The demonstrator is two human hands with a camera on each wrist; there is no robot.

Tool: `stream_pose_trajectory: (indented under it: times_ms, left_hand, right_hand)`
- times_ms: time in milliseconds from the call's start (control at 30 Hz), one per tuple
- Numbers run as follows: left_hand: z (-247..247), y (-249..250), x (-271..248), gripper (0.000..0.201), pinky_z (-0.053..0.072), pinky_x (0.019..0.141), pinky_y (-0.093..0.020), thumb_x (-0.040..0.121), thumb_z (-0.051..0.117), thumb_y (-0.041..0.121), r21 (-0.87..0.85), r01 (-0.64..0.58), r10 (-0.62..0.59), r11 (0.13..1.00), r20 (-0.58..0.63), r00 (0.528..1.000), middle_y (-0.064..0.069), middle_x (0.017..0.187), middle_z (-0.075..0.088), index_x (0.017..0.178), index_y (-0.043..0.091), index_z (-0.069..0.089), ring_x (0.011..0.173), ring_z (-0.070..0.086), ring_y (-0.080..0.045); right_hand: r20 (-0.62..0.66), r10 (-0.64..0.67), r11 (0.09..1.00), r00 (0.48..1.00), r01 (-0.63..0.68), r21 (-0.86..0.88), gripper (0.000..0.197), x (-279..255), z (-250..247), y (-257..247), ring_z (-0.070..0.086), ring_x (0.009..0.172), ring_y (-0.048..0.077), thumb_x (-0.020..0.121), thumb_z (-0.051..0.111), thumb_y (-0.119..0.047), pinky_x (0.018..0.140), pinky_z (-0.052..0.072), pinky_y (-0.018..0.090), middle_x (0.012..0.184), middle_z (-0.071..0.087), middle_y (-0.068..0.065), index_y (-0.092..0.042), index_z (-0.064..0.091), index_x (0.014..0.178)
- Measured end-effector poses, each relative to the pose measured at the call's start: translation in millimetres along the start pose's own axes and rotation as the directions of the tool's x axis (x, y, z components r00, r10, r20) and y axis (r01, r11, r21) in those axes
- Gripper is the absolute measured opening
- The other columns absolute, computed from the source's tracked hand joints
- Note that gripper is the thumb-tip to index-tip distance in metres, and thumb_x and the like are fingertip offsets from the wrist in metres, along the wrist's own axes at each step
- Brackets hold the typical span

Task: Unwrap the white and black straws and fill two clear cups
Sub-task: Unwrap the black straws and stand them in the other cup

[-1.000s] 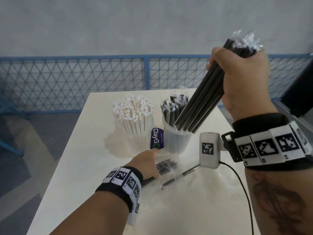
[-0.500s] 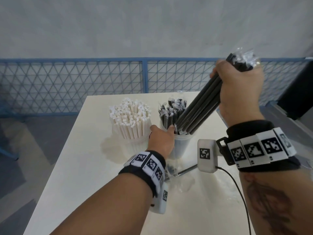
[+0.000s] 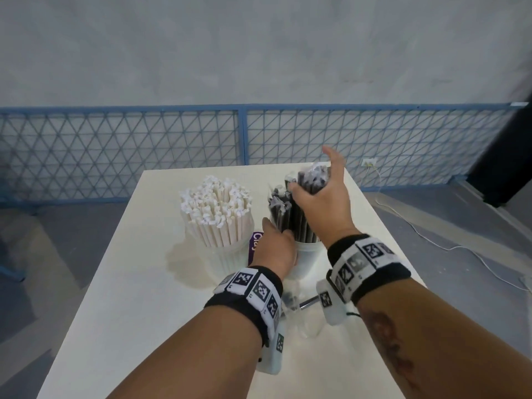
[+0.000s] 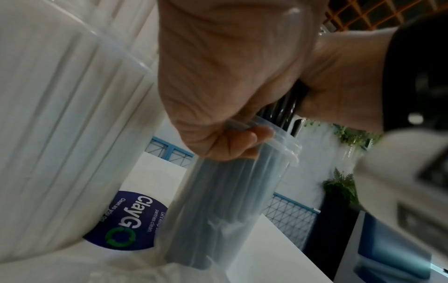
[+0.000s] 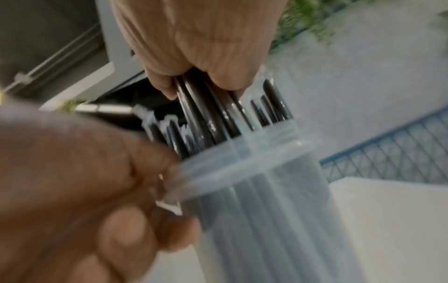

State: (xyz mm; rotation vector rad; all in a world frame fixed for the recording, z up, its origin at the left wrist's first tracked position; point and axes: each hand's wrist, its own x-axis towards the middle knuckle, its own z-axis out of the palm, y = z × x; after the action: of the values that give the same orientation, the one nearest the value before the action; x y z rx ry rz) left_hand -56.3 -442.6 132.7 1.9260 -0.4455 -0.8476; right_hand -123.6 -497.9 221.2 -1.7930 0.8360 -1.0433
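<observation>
Two clear cups stand side by side on the white table [image 3: 149, 283]. The left cup [image 3: 227, 257] is packed with white straws [image 3: 214, 207] and carries a purple ClayGo label [image 4: 130, 224]. My left hand [image 3: 277, 239] grips the rim of the right cup [image 3: 306, 253], fingers [image 4: 230, 145] curled over its edge. My right hand [image 3: 311, 191] grips a bundle of black straws [image 5: 206, 111], their lower ends down inside that cup [image 5: 266, 191] among other black straws [image 3: 277, 208]. The right index finger points up, off the bundle.
Loose wrapped black straws [image 3: 289, 298] and a single straw [image 3: 309, 303] lie on the table under my wrists. A blue mesh fence [image 3: 241, 139] runs behind the table. A white cable [image 3: 417, 234] trails over the floor at right.
My right hand has brought the raised black bundle down into the right cup. My left hand left the loose straws on the table and took hold of that cup's rim.
</observation>
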Motion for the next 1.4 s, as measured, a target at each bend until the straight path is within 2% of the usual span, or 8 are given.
stream_pose_trajectory:
  times_ms: [100, 200, 300, 533, 833, 967, 1167, 1400]
  left_hand:
    - [-1.2, -3.5, 1.1, 0.055, 0.043, 0.048, -0.024, 0.103, 0.039, 0.021, 0.007, -0.016, 0.016, 1.000, -0.014, 1.000, -0.009, 0.070, 0.064, 0.153, 0.018, 0.015, 0.044, 0.056, -0.017]
    - [-7.2, -11.3, -5.5, 0.055, 0.050, 0.052, -0.025, 0.103, 0.042, 0.016, -0.018, -0.146, 0.146, 0.989, -0.009, 0.989, -0.019, 0.096, 0.065, 0.155, 0.009, 0.025, 0.052, 0.057, -0.013]
    - [-2.9, -11.9, -4.3, 0.056, 0.046, 0.042, -0.020, 0.104, 0.040, 0.016, -0.073, -0.133, 0.132, 0.988, -0.026, 0.991, -0.014, 0.097, 0.059, 0.157, 0.013, 0.024, 0.053, 0.056, -0.013]
    - [-3.7, 5.9, -10.7, 0.057, 0.050, 0.040, -0.022, 0.105, 0.034, 0.016, -0.218, -0.037, 0.033, 0.975, -0.020, 0.999, -0.021, 0.118, 0.068, 0.158, 0.029, 0.017, 0.048, 0.058, -0.016]
    - [-10.7, 2.0, -15.5, 0.056, 0.065, 0.071, -0.041, 0.102, 0.049, 0.011, -0.146, -0.164, 0.154, 0.976, -0.080, 0.985, -0.020, 0.116, 0.069, 0.155, 0.020, 0.033, 0.069, 0.068, -0.019]
    - [-3.9, -1.0, -16.4, 0.056, 0.051, 0.045, -0.023, 0.107, 0.040, 0.020, -0.287, -0.116, 0.094, 0.951, -0.089, 0.992, -0.015, 0.116, 0.070, 0.159, 0.026, 0.019, 0.044, 0.059, -0.010]
    - [-1.8, -0.8, -16.1, 0.049, 0.058, 0.063, -0.039, 0.108, 0.036, 0.023, -0.481, 0.033, -0.058, 0.876, -0.039, 0.998, -0.016, 0.120, 0.067, 0.155, 0.020, 0.024, 0.058, 0.062, -0.024]
    - [-5.3, 2.0, -26.3, 0.018, 0.063, 0.065, -0.040, 0.108, 0.044, 0.021, -0.568, 0.100, -0.092, 0.817, 0.042, 0.995, -0.022, 0.120, 0.062, 0.123, 0.012, 0.047, 0.103, 0.066, -0.041]
  right_hand:
    - [0.004, -0.298, 0.941, 0.954, 0.295, -0.166, 0.111, -2.9, 1.2, 5.6, 0.041, 0.132, 0.015, 0.072, 0.084, -0.018, 0.110, 0.039, 0.034, 0.143, 0.035, 0.007, -0.030, 0.008, 0.152]
    - [0.161, -0.630, 0.643, 0.760, 0.627, -0.441, 0.097, 11.0, -1.6, -20.4, 0.016, 0.148, 0.026, 0.079, 0.077, -0.022, 0.121, 0.018, 0.033, 0.158, 0.017, 0.015, -0.026, 0.016, 0.154]
    - [0.487, -0.465, 0.391, 0.740, 0.665, -0.637, 0.060, 27.6, 3.0, -34.8, 0.009, 0.151, 0.027, 0.097, 0.049, -0.036, 0.121, 0.012, 0.052, 0.163, 0.018, 0.002, -0.026, 0.027, 0.153]
    - [0.514, -0.199, 0.619, 0.834, 0.514, -0.594, 0.049, 22.3, 14.8, 8.4, 0.032, 0.143, 0.016, 0.104, 0.032, -0.031, 0.117, 0.019, 0.028, 0.155, 0.038, 0.003, -0.014, 0.037, 0.149]
    - [0.548, -0.316, 0.328, 0.774, 0.632, -0.703, 0.055, 20.1, 29.1, -17.2, 0.005, 0.151, 0.030, 0.102, 0.024, -0.044, 0.118, 0.000, 0.056, 0.164, 0.014, 0.002, -0.029, 0.018, 0.155]
    - [0.565, -0.078, 0.350, 0.821, 0.553, -0.756, 0.075, 22.7, 29.4, 2.5, 0.013, 0.151, 0.020, 0.097, 0.007, -0.058, 0.121, 0.001, 0.050, 0.162, 0.021, 0.005, -0.012, 0.020, 0.154]
    - [0.642, 0.161, 0.445, 0.749, 0.526, -0.725, 0.077, 15.3, 20.2, 2.8, 0.000, 0.152, 0.020, 0.091, 0.004, -0.071, 0.117, -0.013, 0.056, 0.165, 0.003, 0.002, -0.029, -0.005, 0.155]
    - [0.442, -0.169, 0.465, 0.881, 0.467, -0.752, 0.062, 54.5, -19.6, -40.7, 0.007, 0.151, 0.020, 0.101, 0.009, -0.054, 0.118, -0.002, 0.054, 0.163, 0.014, 0.000, -0.023, 0.021, 0.154]
